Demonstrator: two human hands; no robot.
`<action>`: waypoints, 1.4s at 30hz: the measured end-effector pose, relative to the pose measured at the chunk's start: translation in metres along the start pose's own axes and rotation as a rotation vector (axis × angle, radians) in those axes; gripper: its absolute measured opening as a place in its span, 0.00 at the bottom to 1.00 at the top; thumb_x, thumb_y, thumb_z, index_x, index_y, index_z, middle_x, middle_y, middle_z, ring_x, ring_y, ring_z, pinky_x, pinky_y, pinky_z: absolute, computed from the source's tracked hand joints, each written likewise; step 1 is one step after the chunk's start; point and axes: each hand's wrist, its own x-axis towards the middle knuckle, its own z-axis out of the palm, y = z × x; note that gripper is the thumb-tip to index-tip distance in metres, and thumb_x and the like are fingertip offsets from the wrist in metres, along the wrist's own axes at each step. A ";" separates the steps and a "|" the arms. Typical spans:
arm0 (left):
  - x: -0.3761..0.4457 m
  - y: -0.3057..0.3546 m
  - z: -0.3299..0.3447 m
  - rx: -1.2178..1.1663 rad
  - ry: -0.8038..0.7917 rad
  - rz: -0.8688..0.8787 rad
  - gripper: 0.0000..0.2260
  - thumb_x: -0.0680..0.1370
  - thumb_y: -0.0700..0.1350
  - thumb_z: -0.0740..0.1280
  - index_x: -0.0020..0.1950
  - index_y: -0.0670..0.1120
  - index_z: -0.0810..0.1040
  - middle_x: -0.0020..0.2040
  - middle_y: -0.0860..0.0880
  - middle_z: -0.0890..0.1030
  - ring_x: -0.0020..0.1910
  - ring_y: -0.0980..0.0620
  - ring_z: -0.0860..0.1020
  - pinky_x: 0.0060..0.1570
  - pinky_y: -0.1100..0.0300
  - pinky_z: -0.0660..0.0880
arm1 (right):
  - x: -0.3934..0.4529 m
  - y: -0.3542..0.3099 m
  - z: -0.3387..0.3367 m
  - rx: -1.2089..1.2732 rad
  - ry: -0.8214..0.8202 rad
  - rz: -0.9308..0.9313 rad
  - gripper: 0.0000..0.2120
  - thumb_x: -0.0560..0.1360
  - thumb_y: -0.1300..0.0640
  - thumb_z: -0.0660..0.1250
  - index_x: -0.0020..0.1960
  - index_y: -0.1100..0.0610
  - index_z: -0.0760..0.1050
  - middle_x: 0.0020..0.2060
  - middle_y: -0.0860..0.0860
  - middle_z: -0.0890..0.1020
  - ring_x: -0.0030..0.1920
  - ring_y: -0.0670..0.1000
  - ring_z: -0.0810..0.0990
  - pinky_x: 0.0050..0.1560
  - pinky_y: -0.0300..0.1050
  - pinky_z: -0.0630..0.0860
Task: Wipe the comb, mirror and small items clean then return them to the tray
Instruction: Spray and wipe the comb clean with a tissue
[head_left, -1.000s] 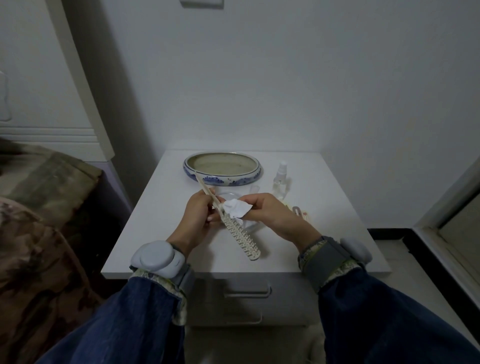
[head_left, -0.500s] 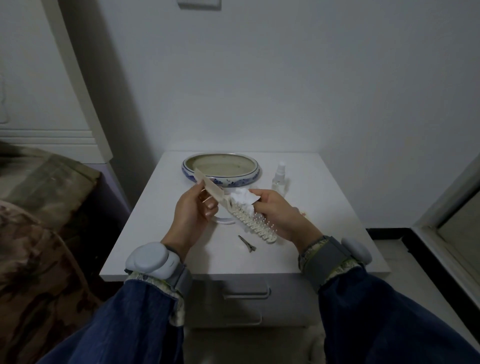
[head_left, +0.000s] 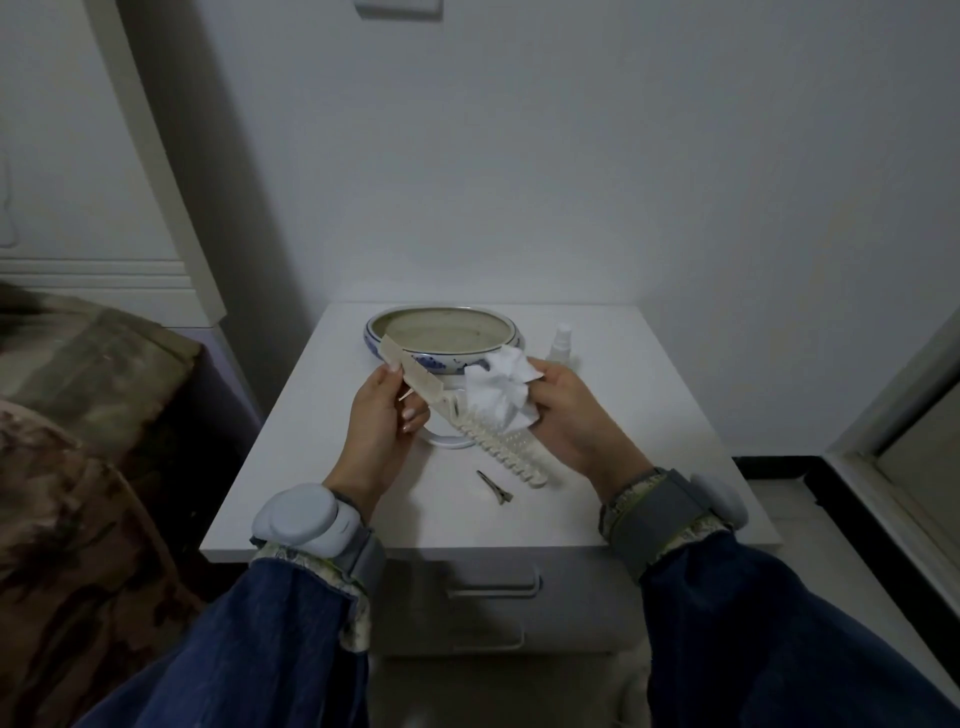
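Comb (head_left: 498, 447) wiping in progress, nothing in tray (head_left: 511, 332) yet.
Left hand (head_left: 382, 421) fingers are gripping its handle; right hand (head_left: 566, 415) fingers are pinching tissue (head_left: 498, 389) against the teeth; hair clip (head_left: 494, 487) is waiting on the surface (head_left: 649, 415) below them.

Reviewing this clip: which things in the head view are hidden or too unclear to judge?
- Mirror: only a white rim shows; left hand and comb cover the rest.
- Comb teeth under the tissue: cleanliness unreadable.
- Spray bottle: lower part behind right hand.
- Hair clip: too small for detail.
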 end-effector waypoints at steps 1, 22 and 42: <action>0.000 0.000 0.000 0.005 0.005 0.001 0.12 0.83 0.39 0.51 0.41 0.43 0.67 0.26 0.54 0.71 0.20 0.61 0.61 0.19 0.71 0.57 | 0.001 0.001 -0.003 0.008 0.025 -0.001 0.16 0.77 0.73 0.54 0.63 0.68 0.68 0.32 0.47 0.83 0.35 0.42 0.80 0.38 0.33 0.75; -0.003 0.001 0.004 -0.042 0.048 -0.022 0.13 0.83 0.40 0.51 0.39 0.44 0.67 0.25 0.54 0.71 0.20 0.61 0.61 0.18 0.71 0.56 | -0.002 0.010 0.010 -0.162 -0.100 0.091 0.16 0.72 0.71 0.62 0.55 0.58 0.77 0.45 0.58 0.83 0.45 0.51 0.75 0.51 0.41 0.68; 0.003 -0.001 -0.003 -0.129 0.061 0.011 0.13 0.83 0.39 0.50 0.39 0.44 0.66 0.25 0.53 0.68 0.20 0.60 0.61 0.18 0.70 0.58 | -0.002 0.008 0.008 -0.110 -0.042 0.049 0.16 0.65 0.66 0.65 0.53 0.61 0.78 0.41 0.54 0.82 0.47 0.55 0.74 0.48 0.44 0.70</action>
